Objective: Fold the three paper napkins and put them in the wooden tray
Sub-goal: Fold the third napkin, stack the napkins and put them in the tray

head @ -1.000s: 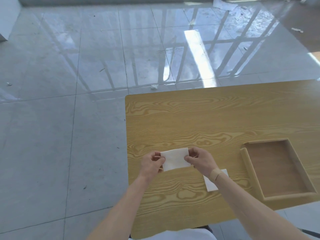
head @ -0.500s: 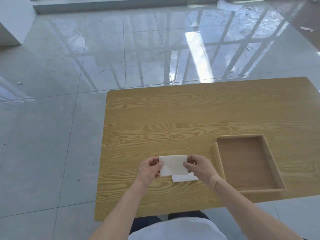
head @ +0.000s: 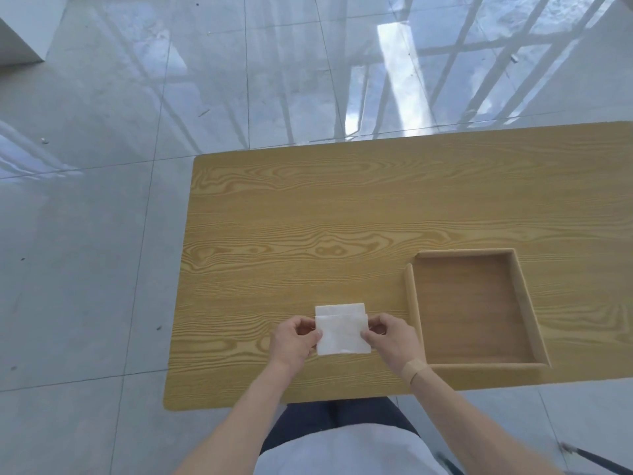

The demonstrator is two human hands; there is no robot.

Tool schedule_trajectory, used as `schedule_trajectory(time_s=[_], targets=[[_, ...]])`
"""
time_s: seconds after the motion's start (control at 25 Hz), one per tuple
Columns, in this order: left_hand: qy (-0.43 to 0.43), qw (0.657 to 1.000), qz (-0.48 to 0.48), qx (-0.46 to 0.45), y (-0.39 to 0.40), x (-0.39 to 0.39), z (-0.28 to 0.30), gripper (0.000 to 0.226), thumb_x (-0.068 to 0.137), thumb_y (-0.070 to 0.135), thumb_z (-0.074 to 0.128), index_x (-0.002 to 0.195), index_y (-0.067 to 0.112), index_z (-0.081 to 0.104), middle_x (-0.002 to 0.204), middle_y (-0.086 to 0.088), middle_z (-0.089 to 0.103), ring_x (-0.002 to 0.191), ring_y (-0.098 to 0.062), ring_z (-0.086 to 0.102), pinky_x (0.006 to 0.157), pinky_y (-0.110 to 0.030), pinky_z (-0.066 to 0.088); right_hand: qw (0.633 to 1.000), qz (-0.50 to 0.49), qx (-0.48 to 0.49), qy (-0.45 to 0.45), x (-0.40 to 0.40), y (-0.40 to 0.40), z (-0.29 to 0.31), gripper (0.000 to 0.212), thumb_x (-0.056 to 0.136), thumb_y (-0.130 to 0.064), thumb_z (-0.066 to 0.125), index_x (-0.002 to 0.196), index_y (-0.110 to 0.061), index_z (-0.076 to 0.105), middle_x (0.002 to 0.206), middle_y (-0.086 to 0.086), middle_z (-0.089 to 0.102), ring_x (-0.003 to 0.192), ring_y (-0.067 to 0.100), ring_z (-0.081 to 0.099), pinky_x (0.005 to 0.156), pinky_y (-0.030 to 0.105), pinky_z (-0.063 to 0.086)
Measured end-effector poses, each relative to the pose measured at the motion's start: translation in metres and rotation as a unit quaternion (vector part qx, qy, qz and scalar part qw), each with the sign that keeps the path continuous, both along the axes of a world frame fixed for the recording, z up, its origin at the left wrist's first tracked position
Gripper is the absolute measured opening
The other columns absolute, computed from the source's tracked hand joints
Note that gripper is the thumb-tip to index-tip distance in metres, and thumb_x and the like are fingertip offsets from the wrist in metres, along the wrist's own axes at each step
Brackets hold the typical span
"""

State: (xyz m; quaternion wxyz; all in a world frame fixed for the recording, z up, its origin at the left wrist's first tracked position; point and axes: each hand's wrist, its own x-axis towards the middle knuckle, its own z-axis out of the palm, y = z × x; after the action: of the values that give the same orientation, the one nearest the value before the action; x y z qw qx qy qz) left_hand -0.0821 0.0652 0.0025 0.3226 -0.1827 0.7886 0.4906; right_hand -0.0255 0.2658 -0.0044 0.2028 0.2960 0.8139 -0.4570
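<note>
A white paper napkin (head: 342, 334) is held over the table near its front edge. My left hand (head: 294, 341) pinches its left edge and my right hand (head: 390, 337) pinches its right edge. Behind and under it lies another white napkin (head: 339, 309) flat on the table, only its far strip showing. The wooden tray (head: 412, 303) stands to the right of my right hand, with nothing inside it. A third napkin is not visible.
The wooden table (head: 308, 228) has its left edge near my left hand and its front edge just below my wrists. Glossy tiled floor surrounds it. A white block (head: 20, 32) stands at the far left.
The view has tilted down and shifted, so the table sits more centrally. The held napkin now hangs in front of the lying one instead of behind it. Both hands keep their pinch.
</note>
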Motion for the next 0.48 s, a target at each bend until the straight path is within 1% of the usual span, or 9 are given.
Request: schedule_trajectory(time_s=[0.04, 0.16, 0.28, 0.4, 0.48], targets=[[0.002, 1.0, -0.008, -0.011, 0.002, 0.0, -0.003, 0.008, 0.084, 0.013, 0.074, 0.085, 0.019, 0.07, 0.081, 0.003, 0.075, 0.07, -0.01, 0.07, 0.054, -0.02, 0.052, 1.0, -0.001, 0.003, -0.004, -0.001, -0.001, -0.001, 0.013, 0.086, -0.028, 0.068, 0.097, -0.023, 0.069, 0.087, -0.011, 0.071, 0.079, 0.005, 0.065, 0.071, 0.025, 0.053], [0.0, 0.999, -0.021, -0.039, 0.005, -0.006, -0.008, 0.006, 0.084, 0.018, 0.072, 0.082, 0.023, 0.069, 0.082, 0.005, 0.075, 0.077, -0.016, 0.072, 0.067, -0.034, 0.059, 1.0, -0.022, 0.0, -0.006, -0.008, -0.004, -0.007, 0.013, 0.087, -0.029, 0.067, 0.097, -0.023, 0.069, 0.088, -0.013, 0.069, 0.082, 0.002, 0.063, 0.067, 0.02, 0.047], [0.009, 0.999, -0.023, -0.049, 0.006, -0.013, -0.016, 0.005, 0.083, 0.022, 0.072, 0.081, 0.025, 0.069, 0.082, 0.005, 0.074, 0.08, -0.019, 0.071, 0.073, -0.04, 0.058, 1.0, -0.03, 0.004, -0.003, -0.017, -0.006, -0.01, 0.011, 0.087, -0.029, 0.067, 0.096, -0.023, 0.068, 0.087, -0.014, 0.067, 0.082, 0.003, 0.062, 0.071, 0.024, 0.05], [0.011, 0.998, -0.031, -0.057, 0.005, -0.02, -0.02, 0.006, 0.083, 0.024, 0.072, 0.079, 0.026, 0.068, 0.079, 0.006, 0.073, 0.077, -0.02, 0.069, 0.071, -0.041, 0.057, 1.0, -0.016, 0.021, -0.007, -0.024, -0.006, -0.012, 0.01, 0.087, -0.03, 0.066, 0.094, -0.024, 0.067, 0.086, -0.012, 0.067, 0.081, 0.006, 0.062, 0.07, 0.027, 0.051], [0.019, 0.996, -0.049, -0.071, 0.005, -0.021, -0.022, 0.007, 0.083, 0.025, 0.071, 0.079, 0.029, 0.067, 0.078, 0.009, 0.072, 0.075, -0.016, 0.068, 0.07, -0.037, 0.056, 0.999, -0.011, 0.04, -0.011, -0.025, -0.007, -0.013, 0.007, 0.086, -0.032, 0.065, 0.09, -0.026, 0.065, 0.082, -0.015, 0.066, 0.078, 0.005, 0.062, 0.069, 0.029, 0.051]])
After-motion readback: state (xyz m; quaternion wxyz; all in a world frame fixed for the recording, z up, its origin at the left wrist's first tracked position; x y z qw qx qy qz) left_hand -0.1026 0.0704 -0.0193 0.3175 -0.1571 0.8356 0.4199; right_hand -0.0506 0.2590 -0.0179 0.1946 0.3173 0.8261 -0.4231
